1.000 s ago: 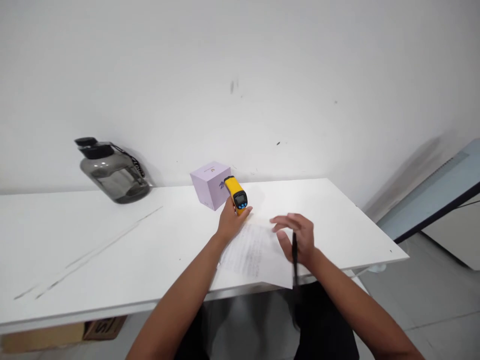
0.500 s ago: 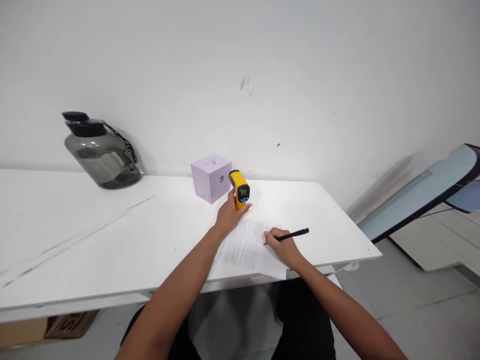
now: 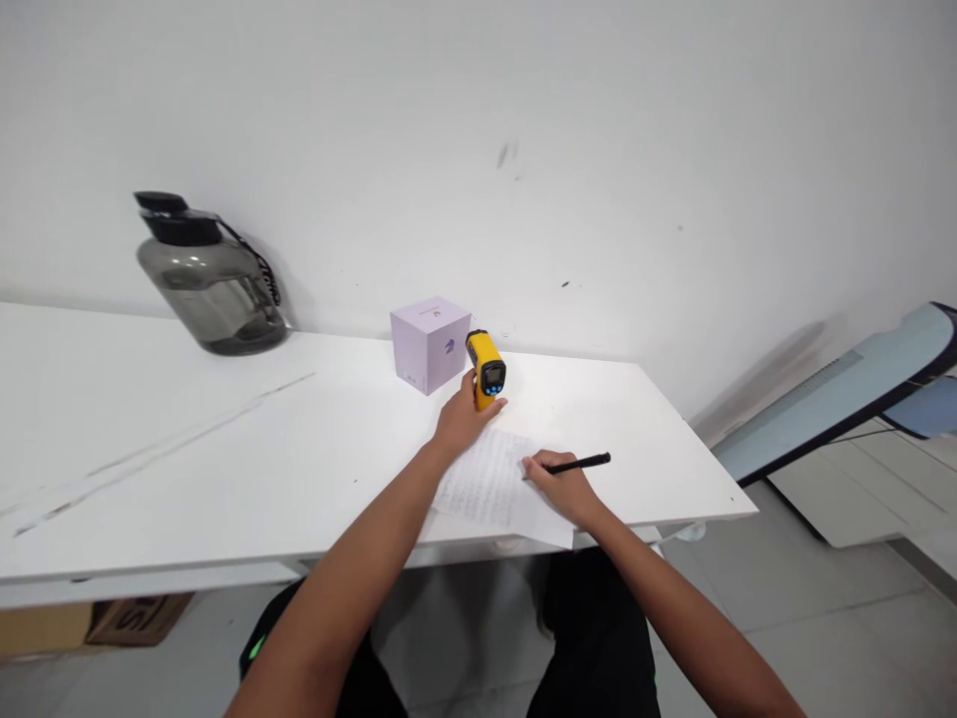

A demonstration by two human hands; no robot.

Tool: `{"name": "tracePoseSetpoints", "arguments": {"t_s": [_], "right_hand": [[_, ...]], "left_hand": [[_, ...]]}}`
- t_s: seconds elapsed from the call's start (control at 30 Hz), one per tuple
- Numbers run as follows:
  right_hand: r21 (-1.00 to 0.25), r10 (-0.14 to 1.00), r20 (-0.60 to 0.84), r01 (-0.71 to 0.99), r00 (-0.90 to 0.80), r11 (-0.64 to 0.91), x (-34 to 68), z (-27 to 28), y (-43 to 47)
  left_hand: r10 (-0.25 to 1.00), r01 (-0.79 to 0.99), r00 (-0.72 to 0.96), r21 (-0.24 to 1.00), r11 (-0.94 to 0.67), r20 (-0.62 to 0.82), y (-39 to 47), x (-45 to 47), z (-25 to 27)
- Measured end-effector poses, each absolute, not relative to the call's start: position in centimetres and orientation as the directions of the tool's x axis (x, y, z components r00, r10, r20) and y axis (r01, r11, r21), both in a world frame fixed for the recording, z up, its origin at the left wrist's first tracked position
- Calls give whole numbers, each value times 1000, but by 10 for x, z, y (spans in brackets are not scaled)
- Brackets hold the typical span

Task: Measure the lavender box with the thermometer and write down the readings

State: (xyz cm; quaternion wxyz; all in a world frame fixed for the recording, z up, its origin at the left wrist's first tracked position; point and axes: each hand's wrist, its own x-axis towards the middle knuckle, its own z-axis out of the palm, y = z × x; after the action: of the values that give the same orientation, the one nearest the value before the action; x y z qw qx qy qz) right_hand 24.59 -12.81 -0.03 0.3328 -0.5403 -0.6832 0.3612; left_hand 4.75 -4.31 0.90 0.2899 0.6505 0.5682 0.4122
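Observation:
My left hand [image 3: 462, 417] is closed around the handle of a yellow and black infrared thermometer [image 3: 487, 361]. Its small screen and blue buttons face me, and its front points toward the wall. In my right hand [image 3: 562, 486] is a black pen [image 3: 587, 462], its tip low over the right part of a sheet of paper [image 3: 482, 484]. Rows of writing cover much of the sheet, too blurred to read. The paper's lower edge reaches past the table's front edge. Just left of the thermometer stands a pale purple box [image 3: 426, 349].
A large grey water bottle [image 3: 213, 284] with a black lid and strap stands at the back left of the white table [image 3: 186, 429], by the wall. A light blue panel with a dark edge [image 3: 829, 399] leans at the right. Under the table lies a cardboard box [image 3: 139, 620].
The camera view has shifted and tilted slightly. Both hands keep their holds on the thermometer and the pen, and the pen stays over the paper's right part.

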Motion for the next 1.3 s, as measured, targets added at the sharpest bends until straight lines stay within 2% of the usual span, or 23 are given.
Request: {"name": "tracePoseSetpoints", "arguments": {"t_s": [0.4, 0.6, 0.9, 1.3], "right_hand": [[-849, 987, 74, 510, -143, 137, 247, 1, -128], [-864, 977, 27, 487, -210, 128, 247, 2, -128], [-875, 987, 63, 468, -148, 126, 248, -1, -127], [-866, 980, 67, 478, -187, 150, 248, 1, -130]], "left_hand": [[978, 513, 9, 839, -182, 206, -41, 48, 9], [978, 511, 6, 841, -180, 207, -41, 48, 9], [977, 510, 6, 840, -186, 213, -41, 48, 8], [978, 507, 10, 842, -185, 209, -42, 49, 10]]}}
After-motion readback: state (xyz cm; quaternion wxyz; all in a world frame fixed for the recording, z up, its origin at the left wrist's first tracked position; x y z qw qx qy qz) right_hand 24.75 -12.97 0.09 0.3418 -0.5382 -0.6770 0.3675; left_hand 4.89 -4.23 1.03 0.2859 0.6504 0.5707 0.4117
